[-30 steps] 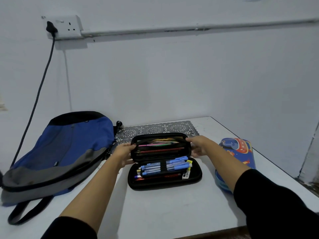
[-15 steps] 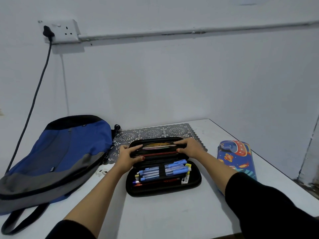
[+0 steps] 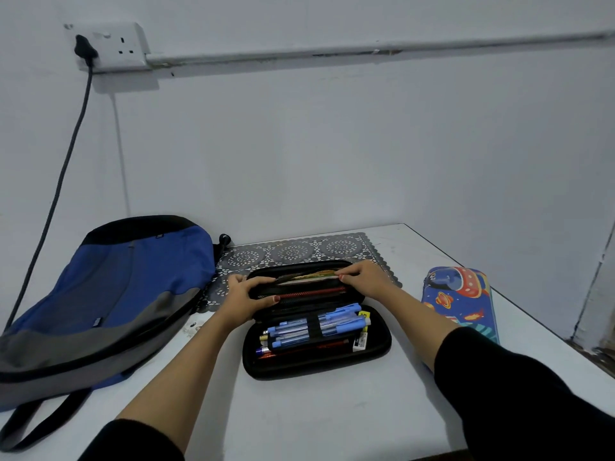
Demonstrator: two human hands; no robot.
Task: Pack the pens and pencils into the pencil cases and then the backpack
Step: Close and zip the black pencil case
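Note:
A black pencil case (image 3: 316, 361) lies open on the white table (image 3: 332, 420). Its near half holds several blue pens (image 3: 316, 326) under an elastic band, plus a small eraser. The far half is a mesh pocket with coloured pencils (image 3: 312, 291) inside. My left hand (image 3: 244, 296) grips the left end of that far half, thumb on the mesh. My right hand (image 3: 361, 277) pinches the pocket's upper edge at the right. A blue and grey backpack (image 3: 109, 301) lies flat to the left. A blue rocket-print pencil case (image 3: 462, 301) lies closed on the right.
A patterned lace mat (image 3: 299, 251) lies under the far side of the black case, against the wall. A dark cable (image 3: 56, 191) hangs from a wall socket (image 3: 109, 44) down behind the backpack. The table's right edge runs just past the rocket-print case.
The far half of the black case stood upright; it now lies folded back nearly flat. Both hands moved from its outer sides onto its upper edge.

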